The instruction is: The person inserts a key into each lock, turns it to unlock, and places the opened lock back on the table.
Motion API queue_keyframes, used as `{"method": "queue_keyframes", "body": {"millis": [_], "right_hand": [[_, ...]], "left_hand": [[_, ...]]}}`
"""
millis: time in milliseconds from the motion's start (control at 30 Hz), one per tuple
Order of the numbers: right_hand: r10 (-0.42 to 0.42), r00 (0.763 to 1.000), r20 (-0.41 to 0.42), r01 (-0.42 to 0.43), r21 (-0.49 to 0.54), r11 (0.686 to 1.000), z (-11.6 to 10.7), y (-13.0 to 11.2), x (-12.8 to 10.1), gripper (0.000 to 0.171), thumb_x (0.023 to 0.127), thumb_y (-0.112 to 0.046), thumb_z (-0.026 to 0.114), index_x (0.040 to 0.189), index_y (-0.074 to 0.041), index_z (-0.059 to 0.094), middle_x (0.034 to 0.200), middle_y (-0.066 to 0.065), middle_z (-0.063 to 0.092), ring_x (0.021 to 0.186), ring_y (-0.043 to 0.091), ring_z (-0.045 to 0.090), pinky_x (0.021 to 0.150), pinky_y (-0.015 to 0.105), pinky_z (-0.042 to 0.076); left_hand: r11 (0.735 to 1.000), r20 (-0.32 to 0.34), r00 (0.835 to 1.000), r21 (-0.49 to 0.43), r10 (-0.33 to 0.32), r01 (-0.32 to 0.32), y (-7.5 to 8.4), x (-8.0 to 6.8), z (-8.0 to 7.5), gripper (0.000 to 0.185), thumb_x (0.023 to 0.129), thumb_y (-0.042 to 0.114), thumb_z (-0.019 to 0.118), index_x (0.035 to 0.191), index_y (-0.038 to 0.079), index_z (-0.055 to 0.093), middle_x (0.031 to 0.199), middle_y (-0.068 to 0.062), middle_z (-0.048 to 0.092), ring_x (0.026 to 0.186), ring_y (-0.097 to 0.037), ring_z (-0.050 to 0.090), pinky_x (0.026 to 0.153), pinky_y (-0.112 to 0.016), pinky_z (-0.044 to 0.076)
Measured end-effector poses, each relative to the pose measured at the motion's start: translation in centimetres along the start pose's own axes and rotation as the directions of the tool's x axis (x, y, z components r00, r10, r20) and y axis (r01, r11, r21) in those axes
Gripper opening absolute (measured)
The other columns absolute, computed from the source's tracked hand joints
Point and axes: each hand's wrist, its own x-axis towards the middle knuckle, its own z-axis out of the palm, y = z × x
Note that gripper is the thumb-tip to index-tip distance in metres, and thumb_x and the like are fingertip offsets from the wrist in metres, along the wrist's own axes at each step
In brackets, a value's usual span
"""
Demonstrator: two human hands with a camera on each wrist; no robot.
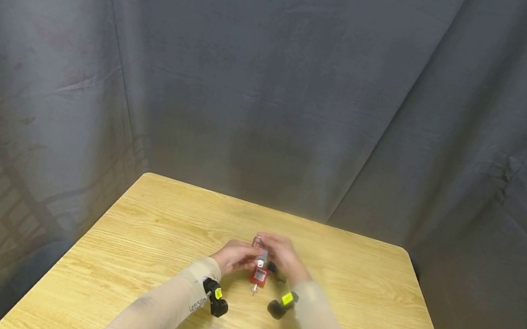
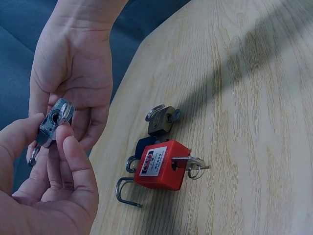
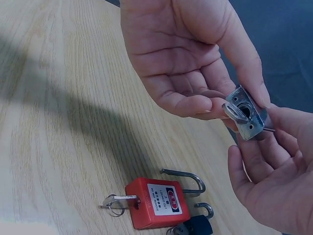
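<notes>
My two hands meet over the middle of the wooden table. Between them is a small silver padlock. My right hand grips its body, and my left hand pinches the key that sits in its keyhole. Just below the hands a red padlock lies on the table, shackle open, with a key on a ring in it. A brass padlock with a key in it and a dark padlock lie beside the red one.
A dark grey cloth backdrop hangs behind and around the table. Black wrist cameras with yellow tags sit on both forearms. The table's rounded far corners are in the head view.
</notes>
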Motion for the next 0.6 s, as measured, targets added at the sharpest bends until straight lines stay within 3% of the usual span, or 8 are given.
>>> {"method": "queue_keyframes", "body": {"millis": [167,333,600], "right_hand": [[0.011,1.0,0.001,-0.011,-0.007,1.0,0.0,0.0,0.1,0.034,0.096,-0.019,0.057,0.121,0.004,0.06,0.106,0.008,0.069,0.097,0.018,0.064,0.094,0.038,0.053],[0.026,0.999,-0.022,-0.026,-0.018,1.0,-0.3,0.0,-0.1,0.04,0.099,-0.024,0.049,0.13,0.002,0.055,0.125,0.019,0.061,0.11,0.026,0.062,0.098,0.039,0.052],[-0.025,0.999,-0.025,0.024,-0.017,1.0,-2.1,0.0,-1.9,0.046,0.103,-0.028,0.042,0.139,0.0,0.043,0.135,0.024,0.053,0.124,0.037,0.054,0.109,0.05,0.039]], "left_hand": [[1.0,-0.004,1.0,0.003,-0.001,0.001,0.1,-0.2,0.0,0.033,0.086,0.015,0.071,0.111,-0.006,0.065,0.083,-0.003,0.069,0.068,-0.006,0.064,0.071,-0.019,0.057],[1.0,-0.003,1.0,-0.002,0.001,-0.001,0.2,-0.4,0.0,0.033,0.087,0.015,0.071,0.111,-0.006,0.065,0.083,-0.003,0.07,0.068,-0.007,0.064,0.074,-0.021,0.058],[1.0,0.004,1.0,-0.008,-0.001,0.001,0.3,-0.7,-0.2,0.033,0.087,0.014,0.07,0.114,-0.005,0.065,0.084,-0.004,0.071,0.069,-0.007,0.066,0.08,-0.026,0.058]]}}
